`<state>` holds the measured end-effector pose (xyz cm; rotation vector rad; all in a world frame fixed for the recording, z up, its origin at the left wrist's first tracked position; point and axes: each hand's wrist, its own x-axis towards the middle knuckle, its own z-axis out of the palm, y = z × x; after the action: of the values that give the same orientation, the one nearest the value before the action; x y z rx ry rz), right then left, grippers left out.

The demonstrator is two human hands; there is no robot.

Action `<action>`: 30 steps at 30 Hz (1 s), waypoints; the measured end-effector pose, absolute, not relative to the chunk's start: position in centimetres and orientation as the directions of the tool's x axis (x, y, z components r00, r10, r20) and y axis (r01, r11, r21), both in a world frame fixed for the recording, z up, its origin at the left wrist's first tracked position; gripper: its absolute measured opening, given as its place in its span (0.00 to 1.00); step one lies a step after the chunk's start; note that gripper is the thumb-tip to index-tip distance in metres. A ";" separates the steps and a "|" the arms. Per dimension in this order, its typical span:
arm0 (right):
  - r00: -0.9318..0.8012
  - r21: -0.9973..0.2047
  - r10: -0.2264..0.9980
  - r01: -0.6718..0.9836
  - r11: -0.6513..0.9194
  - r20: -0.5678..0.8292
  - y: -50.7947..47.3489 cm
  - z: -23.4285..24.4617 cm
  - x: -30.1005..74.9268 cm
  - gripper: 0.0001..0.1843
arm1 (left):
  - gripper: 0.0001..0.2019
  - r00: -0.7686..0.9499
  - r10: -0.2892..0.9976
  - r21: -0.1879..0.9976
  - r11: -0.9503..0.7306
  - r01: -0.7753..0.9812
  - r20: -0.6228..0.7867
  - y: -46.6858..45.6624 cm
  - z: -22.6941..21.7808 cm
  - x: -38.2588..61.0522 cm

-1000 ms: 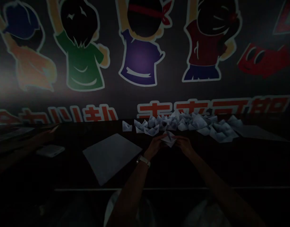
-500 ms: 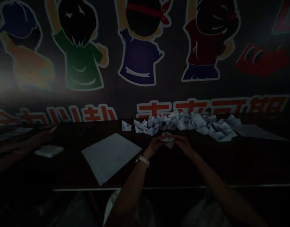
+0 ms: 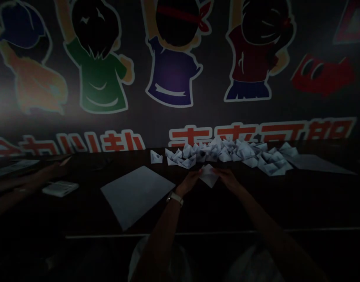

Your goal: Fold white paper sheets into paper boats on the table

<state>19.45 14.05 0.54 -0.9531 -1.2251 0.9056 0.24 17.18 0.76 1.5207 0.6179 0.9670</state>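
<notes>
The scene is very dim. My left hand (image 3: 189, 181), with a pale watch on its wrist, and my right hand (image 3: 228, 179) both pinch a small folded white paper piece (image 3: 208, 176) just above the dark table (image 3: 256, 203). Each hand grips one side of it, fingers closed on the paper. Right behind it lies a pile of several folded paper boats (image 3: 227, 153). A flat white sheet of paper (image 3: 135, 194) lies to the left of my left hand.
Another person's hand and forearm (image 3: 30, 182) reach in at the far left beside a small white pad (image 3: 60, 188). A further sheet (image 3: 315, 163) lies at the right. A wall with cartoon figures and red lettering rises behind the table.
The folded piece has been flattened between my hands and now shows as a broader diamond shape. Both hands stay in nearly the same place.
</notes>
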 end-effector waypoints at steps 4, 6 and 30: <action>0.149 -0.934 0.931 -0.079 0.348 0.334 14.1 0.5 19.3 0.18 | 0.23 0.570 0.806 0.974 -0.031 -0.224 0.157 17.0 0.8 0.7; 0.162 -0.935 0.930 -0.080 0.345 0.329 14.2 0.4 19.1 0.17 | 0.22 0.577 0.804 0.964 0.015 -0.265 0.145 17.0 0.9 0.9; -0.057 -0.751 0.811 0.345 0.563 0.582 13.4 0.4 17.8 0.15 | 0.24 0.265 0.942 0.978 -0.187 -0.095 0.206 19.1 -0.8 0.4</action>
<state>17.80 13.36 0.44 -0.9854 -1.6480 0.5056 0.37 19.12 -0.76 1.4194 0.8512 1.1717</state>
